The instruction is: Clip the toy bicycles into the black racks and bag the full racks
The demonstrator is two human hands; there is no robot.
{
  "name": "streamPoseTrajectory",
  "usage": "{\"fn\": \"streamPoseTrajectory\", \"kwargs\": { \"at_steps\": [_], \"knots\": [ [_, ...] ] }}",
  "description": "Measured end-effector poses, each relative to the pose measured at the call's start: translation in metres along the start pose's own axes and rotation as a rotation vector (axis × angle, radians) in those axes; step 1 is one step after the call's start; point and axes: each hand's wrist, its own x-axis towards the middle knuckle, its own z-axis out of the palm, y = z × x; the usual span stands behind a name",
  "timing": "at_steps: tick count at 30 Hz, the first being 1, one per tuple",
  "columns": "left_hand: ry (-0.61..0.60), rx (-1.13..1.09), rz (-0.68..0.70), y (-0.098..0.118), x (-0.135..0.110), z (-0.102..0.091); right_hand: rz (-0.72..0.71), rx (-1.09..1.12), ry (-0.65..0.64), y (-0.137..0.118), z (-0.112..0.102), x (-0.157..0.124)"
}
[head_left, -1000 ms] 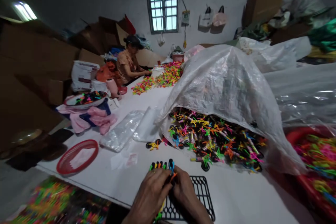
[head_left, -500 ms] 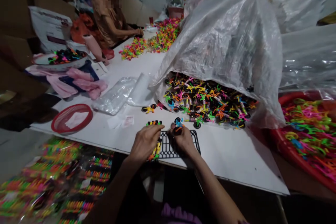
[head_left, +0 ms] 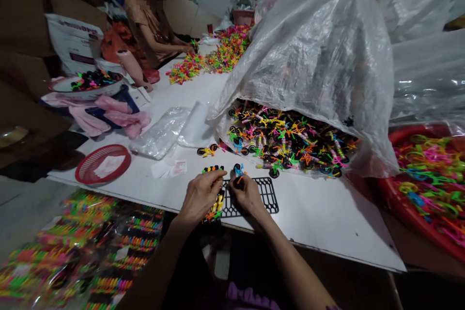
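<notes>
In my right hand (head_left: 248,196) a small toy bicycle (head_left: 239,171), blue and orange with black wheels, is pinched upright above a black plastic rack (head_left: 268,193). The rack lies flat near the table's front edge, its right slots showing. Across its left end stands a tight row of toy bicycles (head_left: 215,210) in yellow, green and orange. My left hand (head_left: 202,197) is closed over this row, fingers together and pointing right; what its fingertips grip is hidden. Behind the hands, a yellow toy bicycle (head_left: 208,150) lies loose on the white table (head_left: 316,218).
A large clear plastic bag (head_left: 319,53) spills toy bicycles (head_left: 286,140) behind the rack. At right stands a red basin (head_left: 390,189) of coloured parts. A red basket (head_left: 82,167) and plastic sleeves (head_left: 163,133) lie left. Packed toys (head_left: 72,237) sit below; a co-worker (head_left: 150,29) sits far left.
My right hand has moved slightly left with the toy bicycle, towards the row, uncovering more of the rack. My left hand stays over the row.
</notes>
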Motion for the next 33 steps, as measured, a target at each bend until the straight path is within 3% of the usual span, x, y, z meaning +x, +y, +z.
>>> {"fn": "streamPoseTrajectory", "kwargs": {
  "at_steps": [3,6,9,12,17,20,24,28,31,33],
  "knots": [
    [0.012,0.008,0.003,-0.001,0.0,0.001,0.091,0.114,0.11,0.004,-0.005,0.002],
    [0.018,0.022,0.021,-0.002,0.0,0.002,0.095,0.114,0.061,0.004,-0.022,0.01],
    [0.028,0.033,0.039,-0.002,-0.001,0.003,0.072,-0.083,-0.028,-0.001,-0.049,0.023],
    [0.041,0.032,0.044,0.0,-0.002,0.003,-0.02,-0.408,-0.023,-0.013,-0.063,0.031],
    [0.044,0.029,0.042,0.0,-0.003,0.003,-0.306,-0.678,-0.222,-0.031,-0.03,0.021],
    [0.039,0.036,0.036,0.0,-0.002,0.003,-0.303,-0.754,-0.258,-0.033,-0.009,0.016],
    [0.037,0.047,0.027,0.001,-0.002,0.004,-0.321,-0.73,-0.277,-0.025,-0.006,0.012],
    [0.05,0.046,0.011,0.002,-0.002,0.004,-0.411,-0.629,-0.187,-0.008,-0.004,-0.003],
    [0.049,0.034,0.015,0.002,-0.003,0.003,-0.401,-0.527,-0.142,-0.002,-0.001,-0.009],
    [0.037,0.011,0.025,0.001,-0.003,0.001,-0.374,-0.5,-0.181,-0.004,-0.002,-0.005]
  ]
}}
